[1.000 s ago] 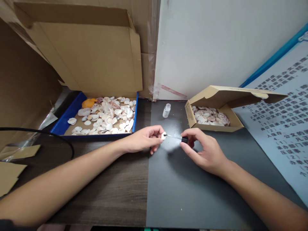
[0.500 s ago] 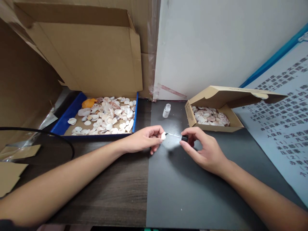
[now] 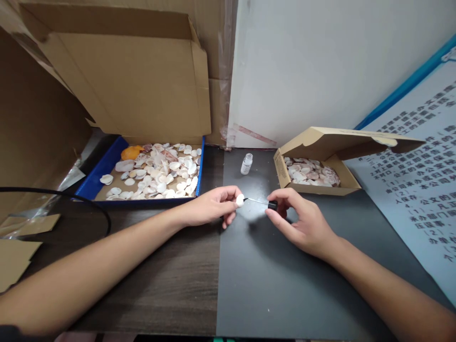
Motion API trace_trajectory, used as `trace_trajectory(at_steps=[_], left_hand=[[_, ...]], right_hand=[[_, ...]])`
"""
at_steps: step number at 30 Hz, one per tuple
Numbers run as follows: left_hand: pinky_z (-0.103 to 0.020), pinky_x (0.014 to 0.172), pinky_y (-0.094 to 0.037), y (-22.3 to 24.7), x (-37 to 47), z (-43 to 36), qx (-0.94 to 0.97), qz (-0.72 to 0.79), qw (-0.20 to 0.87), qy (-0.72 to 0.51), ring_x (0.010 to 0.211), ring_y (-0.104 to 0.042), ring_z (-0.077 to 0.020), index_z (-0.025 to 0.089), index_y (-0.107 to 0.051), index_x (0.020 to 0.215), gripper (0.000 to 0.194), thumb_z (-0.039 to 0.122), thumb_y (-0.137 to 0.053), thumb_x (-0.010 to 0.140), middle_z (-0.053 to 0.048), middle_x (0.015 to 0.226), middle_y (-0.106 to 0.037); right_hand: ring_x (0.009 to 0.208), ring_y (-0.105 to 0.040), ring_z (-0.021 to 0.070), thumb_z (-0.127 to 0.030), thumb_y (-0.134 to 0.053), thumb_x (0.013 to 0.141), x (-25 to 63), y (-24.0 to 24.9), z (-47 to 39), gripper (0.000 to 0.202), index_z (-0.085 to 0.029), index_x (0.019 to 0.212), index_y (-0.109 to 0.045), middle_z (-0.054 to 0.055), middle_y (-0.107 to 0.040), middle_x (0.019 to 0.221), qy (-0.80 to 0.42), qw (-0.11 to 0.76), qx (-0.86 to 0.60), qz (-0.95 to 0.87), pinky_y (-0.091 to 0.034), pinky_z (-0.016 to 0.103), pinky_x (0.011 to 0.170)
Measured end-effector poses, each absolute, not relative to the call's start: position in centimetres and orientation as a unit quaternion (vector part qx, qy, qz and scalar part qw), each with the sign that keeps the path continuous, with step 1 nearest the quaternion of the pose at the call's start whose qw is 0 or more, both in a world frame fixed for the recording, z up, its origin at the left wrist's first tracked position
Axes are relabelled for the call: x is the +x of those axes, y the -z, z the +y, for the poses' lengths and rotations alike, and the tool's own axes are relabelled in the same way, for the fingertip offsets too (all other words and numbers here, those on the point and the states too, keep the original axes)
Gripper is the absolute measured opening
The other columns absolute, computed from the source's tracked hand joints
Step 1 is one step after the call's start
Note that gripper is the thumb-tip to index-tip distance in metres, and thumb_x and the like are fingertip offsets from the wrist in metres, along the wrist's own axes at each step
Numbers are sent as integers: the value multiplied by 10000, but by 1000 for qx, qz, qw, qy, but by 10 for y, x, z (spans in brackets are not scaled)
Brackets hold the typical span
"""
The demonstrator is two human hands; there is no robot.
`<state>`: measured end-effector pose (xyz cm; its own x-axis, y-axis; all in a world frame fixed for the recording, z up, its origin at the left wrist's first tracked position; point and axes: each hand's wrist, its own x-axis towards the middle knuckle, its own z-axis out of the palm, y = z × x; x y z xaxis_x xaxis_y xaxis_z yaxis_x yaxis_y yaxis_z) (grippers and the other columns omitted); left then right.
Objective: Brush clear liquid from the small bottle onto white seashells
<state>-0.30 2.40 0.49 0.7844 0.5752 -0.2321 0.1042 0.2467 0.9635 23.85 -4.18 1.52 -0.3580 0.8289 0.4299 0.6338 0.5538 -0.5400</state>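
Note:
Between the thumb and fingers of my left hand (image 3: 217, 207) is a small white seashell (image 3: 240, 200). My right hand (image 3: 302, 221) pinches the black cap of a thin brush applicator (image 3: 272, 205). The applicator's slim stem runs leftward, and its dark tip meets the shell's right side. Just beyond the hands, a small clear glass bottle (image 3: 246, 164) with a pale label stands upright without a cap. Both hands are held over the dark grey mat (image 3: 278, 294).
At the back left sits a blue-edged box (image 3: 89, 183) of loose shells, its cardboard lid (image 3: 131, 80) raised. A smaller cardboard box (image 3: 283, 173) of shells stands at the right, lid partly up. A black cable (image 3: 71, 194) curves in from the left. A printed sheet (image 3: 420, 180) lies far right.
The shell in my left hand has turned so that more of its white face shows, and it has shifted slightly left. My right hand has moved slightly left with the applicator.

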Motion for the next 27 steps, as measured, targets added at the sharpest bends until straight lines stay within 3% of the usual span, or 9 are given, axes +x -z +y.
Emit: trace_trajectory(at_steps=[10,27], left_hand=[[-215,518,-451,-4,-2,24,567,285,754,-168,501,-517,-92,204,-460,871,130,270,-572,870,61,562,-579],[-214,511,-445,-5,-1,23,552,304,758,-167,474,-467,-85,208,-451,846,129,285,-551,875,79,523,-520]], right_hand=[[569,-596,128,-247,-579,940,238,-16,-42,113,-231,1046,-541,-30,-602,698,-138,333,-473,-804,-493,234,569],[573,-601,129,-253,-568,942,237,-17,-42,112,-234,1046,-529,-30,-598,698,-164,317,-463,-811,-480,233,557]])
